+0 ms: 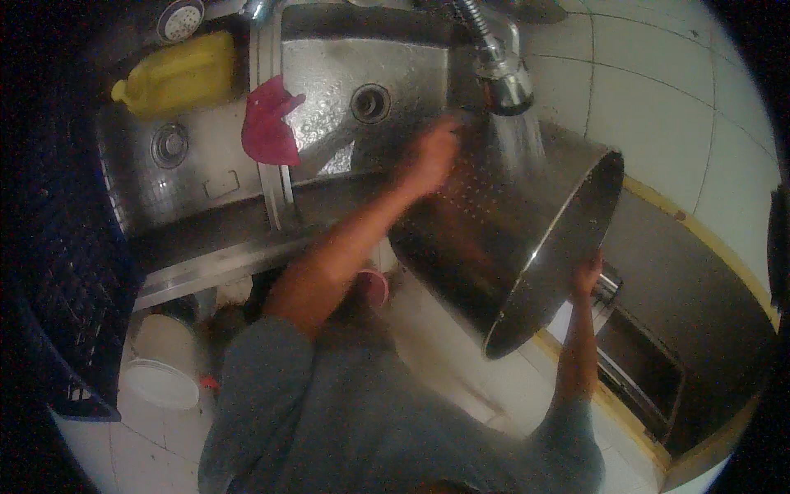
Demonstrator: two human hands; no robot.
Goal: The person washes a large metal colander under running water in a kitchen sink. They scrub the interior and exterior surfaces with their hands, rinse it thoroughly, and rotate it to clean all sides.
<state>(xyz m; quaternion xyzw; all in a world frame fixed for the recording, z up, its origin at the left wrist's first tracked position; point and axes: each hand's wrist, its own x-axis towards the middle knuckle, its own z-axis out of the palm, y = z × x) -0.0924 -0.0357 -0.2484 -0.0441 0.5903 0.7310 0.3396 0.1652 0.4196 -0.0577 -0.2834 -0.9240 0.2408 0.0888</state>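
Observation:
A large metal pot (494,204) lies tilted at the right end of the sink, its rim and mouth turned to the lower right. Rows of small dots mark its side; I cannot tell whether they are holes or drops. Water falls onto the pot from the spray head (506,92) of a faucet with a coiled hose. My left hand (438,148), blurred, is at the pot's side near its base end; whether it holds anything is unclear. At the rim, my right hand (587,275) grips the pot, its fingers partly hidden.
A red cloth (270,126) drapes over the divider between two steel basins (321,68). In the left basin lies a yellow jug (185,74). A dark blue crate (62,247) stands far left, above a white bucket (163,383). A tiled wall (648,92) rises at right.

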